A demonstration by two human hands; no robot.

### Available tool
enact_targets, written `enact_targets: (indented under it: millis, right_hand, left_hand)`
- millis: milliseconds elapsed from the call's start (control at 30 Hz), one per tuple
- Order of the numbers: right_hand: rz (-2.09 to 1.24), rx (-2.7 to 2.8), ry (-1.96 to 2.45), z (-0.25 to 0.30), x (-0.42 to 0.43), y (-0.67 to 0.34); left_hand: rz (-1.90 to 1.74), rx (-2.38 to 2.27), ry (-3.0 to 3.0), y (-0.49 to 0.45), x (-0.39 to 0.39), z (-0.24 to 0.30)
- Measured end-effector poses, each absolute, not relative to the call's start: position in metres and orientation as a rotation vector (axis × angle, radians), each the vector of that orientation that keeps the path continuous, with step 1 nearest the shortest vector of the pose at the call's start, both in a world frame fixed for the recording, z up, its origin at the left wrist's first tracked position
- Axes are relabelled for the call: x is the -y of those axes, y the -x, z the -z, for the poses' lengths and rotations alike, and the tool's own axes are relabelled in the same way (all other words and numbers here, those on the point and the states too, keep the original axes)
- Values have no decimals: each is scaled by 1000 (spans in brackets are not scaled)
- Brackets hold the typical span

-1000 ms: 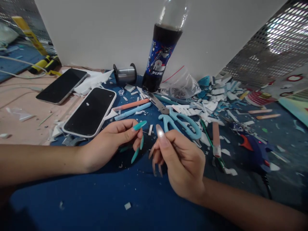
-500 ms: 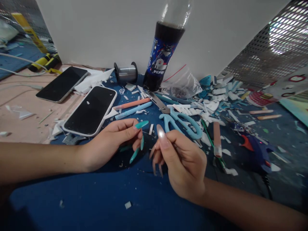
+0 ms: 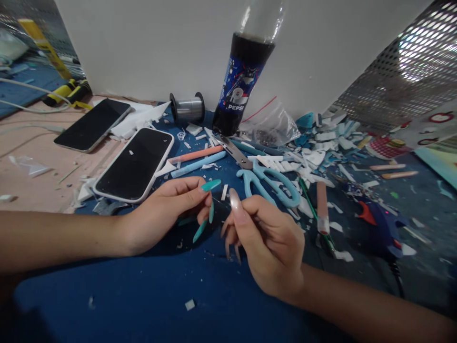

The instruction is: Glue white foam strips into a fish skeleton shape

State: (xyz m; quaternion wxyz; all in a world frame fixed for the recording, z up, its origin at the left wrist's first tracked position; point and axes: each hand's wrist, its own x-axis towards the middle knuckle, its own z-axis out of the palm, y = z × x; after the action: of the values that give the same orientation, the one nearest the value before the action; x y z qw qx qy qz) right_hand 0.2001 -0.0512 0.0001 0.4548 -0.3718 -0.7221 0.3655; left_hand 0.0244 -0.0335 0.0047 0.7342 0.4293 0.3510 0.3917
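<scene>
My left hand (image 3: 182, 200), with long teal nails, is closed in a pinch, thumb against forefinger. Facing it, my right hand (image 3: 266, 240), with long pale pink nails, is pinched too, its other fingers curled. Between the two sets of fingertips runs a faint thin strand (image 3: 220, 200); its material is too fine to make out. Just beyond the hands lie open scissors (image 3: 274, 183) with light blue handles and a small white strip (image 3: 224, 192). Farther back stands a spool (image 3: 187, 108) of clear or silvery line.
Two phones (image 3: 135, 164) lie at left. A Pepsi bottle (image 3: 237, 90) stands at the back, beside a zip bag (image 3: 273, 126). Orange and blue sticks (image 3: 198, 162) lie before it. White scraps (image 3: 328, 143) pile up at right, near a blue glue gun (image 3: 380, 228).
My right hand has moved slightly left, toward my left hand, and its thumb tip sits a little lower. My left hand has stayed almost still.
</scene>
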Motion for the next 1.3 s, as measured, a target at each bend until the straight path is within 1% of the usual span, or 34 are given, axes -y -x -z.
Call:
enact_targets:
  millis: [233, 400, 867, 1000, 1167, 1300]
  right_hand:
    - [-850, 1846, 956, 0, 50, -200]
    - [-871, 1822, 966, 1, 51, -201]
    - [-863, 1787, 993, 1, 48, -200]
    - [-926, 1795, 983, 0, 48, -200]
    - [-980, 1798, 958, 0, 48, -201]
    - [-1066, 1790, 954, -1, 48, -200]
  left_hand:
    - [-867, -747, -953, -24, 34, 2]
    - [-881, -772, -991, -23, 34, 6]
    - [-830, -806, -956, -25, 38, 2]
    - [-823, -843, -1014, -25, 39, -1]
    - [-831, -941, -1259, -24, 39, -5]
    - [-875, -1075, -1704, -17, 40, -9]
